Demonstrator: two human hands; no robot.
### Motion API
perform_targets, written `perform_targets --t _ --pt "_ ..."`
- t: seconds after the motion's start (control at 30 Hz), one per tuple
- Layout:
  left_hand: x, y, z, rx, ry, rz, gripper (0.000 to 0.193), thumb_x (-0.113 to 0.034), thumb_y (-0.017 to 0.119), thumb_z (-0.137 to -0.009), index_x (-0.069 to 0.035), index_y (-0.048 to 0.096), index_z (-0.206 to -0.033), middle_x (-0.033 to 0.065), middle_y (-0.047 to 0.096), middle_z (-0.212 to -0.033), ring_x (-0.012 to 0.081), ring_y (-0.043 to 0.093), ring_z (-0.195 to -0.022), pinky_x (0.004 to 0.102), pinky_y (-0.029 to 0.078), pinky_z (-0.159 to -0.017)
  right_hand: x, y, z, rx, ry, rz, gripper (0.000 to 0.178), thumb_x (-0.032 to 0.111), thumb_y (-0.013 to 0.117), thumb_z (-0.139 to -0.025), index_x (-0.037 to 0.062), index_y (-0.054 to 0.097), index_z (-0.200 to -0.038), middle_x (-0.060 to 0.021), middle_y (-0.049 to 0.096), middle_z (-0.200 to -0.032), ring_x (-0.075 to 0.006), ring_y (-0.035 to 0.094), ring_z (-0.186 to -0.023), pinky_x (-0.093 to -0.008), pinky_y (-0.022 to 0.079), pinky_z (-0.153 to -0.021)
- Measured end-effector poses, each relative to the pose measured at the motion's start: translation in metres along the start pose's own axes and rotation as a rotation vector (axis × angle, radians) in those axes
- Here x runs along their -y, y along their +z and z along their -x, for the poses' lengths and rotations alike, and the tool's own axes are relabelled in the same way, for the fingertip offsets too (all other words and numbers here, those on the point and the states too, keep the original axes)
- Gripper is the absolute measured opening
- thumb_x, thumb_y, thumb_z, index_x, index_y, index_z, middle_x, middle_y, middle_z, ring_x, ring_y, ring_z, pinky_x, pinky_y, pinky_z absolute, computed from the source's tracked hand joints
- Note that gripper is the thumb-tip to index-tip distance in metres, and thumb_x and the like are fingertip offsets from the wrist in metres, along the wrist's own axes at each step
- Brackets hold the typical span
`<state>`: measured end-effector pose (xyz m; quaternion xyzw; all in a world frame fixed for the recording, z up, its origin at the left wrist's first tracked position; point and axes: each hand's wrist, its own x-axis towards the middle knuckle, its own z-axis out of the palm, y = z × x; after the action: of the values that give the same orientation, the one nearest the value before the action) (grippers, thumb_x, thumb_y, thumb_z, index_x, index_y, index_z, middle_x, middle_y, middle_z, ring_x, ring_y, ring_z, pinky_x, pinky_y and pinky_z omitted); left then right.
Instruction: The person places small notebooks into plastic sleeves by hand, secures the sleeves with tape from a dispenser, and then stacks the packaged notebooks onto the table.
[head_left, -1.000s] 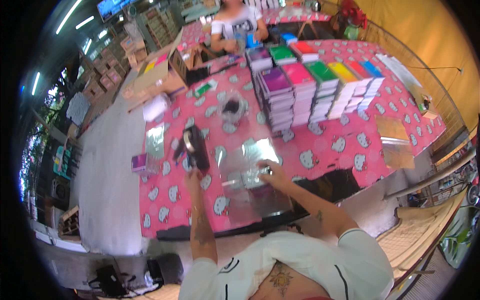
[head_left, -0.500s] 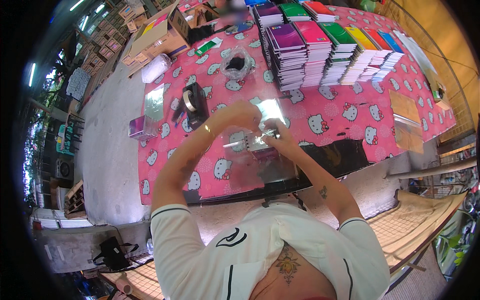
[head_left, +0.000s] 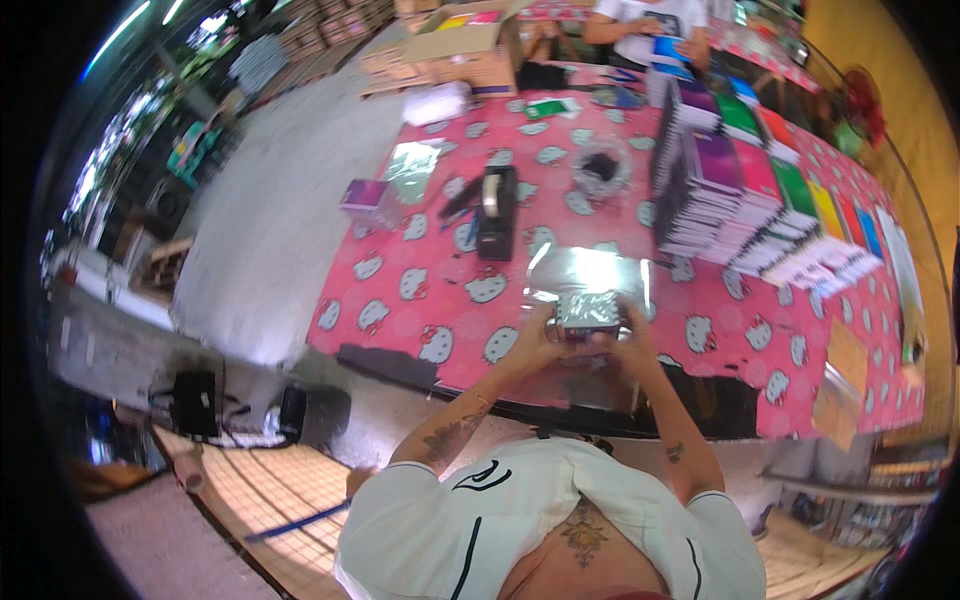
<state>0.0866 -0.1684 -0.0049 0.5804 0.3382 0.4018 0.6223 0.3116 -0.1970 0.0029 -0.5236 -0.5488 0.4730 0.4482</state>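
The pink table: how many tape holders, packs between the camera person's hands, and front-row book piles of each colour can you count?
Black tape dispenser: 1
Pack between left hand and right hand: 1
Purple pile: 1
Pink pile: 1
Green pile: 1
Yellow pile: 1
Red pile: 1
Blue pile: 1
Total: 8

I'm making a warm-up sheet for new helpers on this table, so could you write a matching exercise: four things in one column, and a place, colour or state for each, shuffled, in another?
Things
1. Tape dispenser
2. Cardboard box
3. Shiny packet
4. Notebook stacks

Places, colours, states
A. Between the left hand and the right hand
B. Covers in several colours, on the right part of the table
C. Black, on the pink table cover
D. Open-topped, near the table's far edge

Right pairs: 1-C, 2-D, 3-A, 4-B
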Motion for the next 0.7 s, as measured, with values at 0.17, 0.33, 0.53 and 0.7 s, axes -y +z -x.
perform_targets --t 0.17,0.33,0.53,0.7 --pt "-0.086 -0.143 -0.036 -0.571 0.098 -0.108 0.045 -0.013 0.076 -0.082 0.001 0.057 -0.12 0.0063 0.065 -0.1 0.016 0.065 -0.092 0.0308 0.056 -0.076 0.065 0.023 -0.021 -0.014 -0.322 -0.035 0.068 0.028 0.073 -0.088 0.0068 0.043 -0.144 -0.014 0.044 -0.142 -0.027 0.051 -0.125 -0.038 0.044 -0.102" --pt "-0.11 -0.37 -0.079 -1.182 0.051 0.027 0.057 -0.04 0.081 -0.08 0.006 0.06 -0.106 0.0124 0.066 -0.089 0.0208 0.065 -0.064 0.0345 0.052 -0.048 -0.001 0.02 -0.008 -0.121 -0.096 0.022 0.044 0.014 0.061 -0.095 0.0054 0.049 -0.136 -0.0107 0.048 -0.134 -0.0238 0.053 -0.121 -0.0354 0.044 -0.101" --pt "-0.077 -0.439 -0.126 -1.248 -0.061 -0.008 0.064 -0.053 0.08 -0.076 0.007 0.064 -0.092 0.0146 0.066 -0.08 0.0235 0.064 -0.061 0.0382 0.051 -0.048 -0.033 -0.014 0.022 -0.231 0.014 0.032 0.035 0.016 0.056 -0.099 0.0044 0.052 -0.132 -0.0083 0.051 -0.133 -0.0208 0.053 -0.12 -0.0338 0.044 -0.1" --pt "-0.034 -0.417 -0.157 -0.8 0.123 0.073 0.047 -0.052 0.059 -0.092 -0.006 0.068 -0.082 0.0066 0.066 -0.07 0.0168 0.063 -0.063 0.0322 0.047 -0.054 -0.054 -0.05 0.052 -0.409 0.035 0.186 0.034 0.016 0.061 -0.096 0.0044 0.056 -0.128 -0.0101 0.055 -0.124 -0.0213 0.055 -0.114 -0.0322 0.045 -0.096"
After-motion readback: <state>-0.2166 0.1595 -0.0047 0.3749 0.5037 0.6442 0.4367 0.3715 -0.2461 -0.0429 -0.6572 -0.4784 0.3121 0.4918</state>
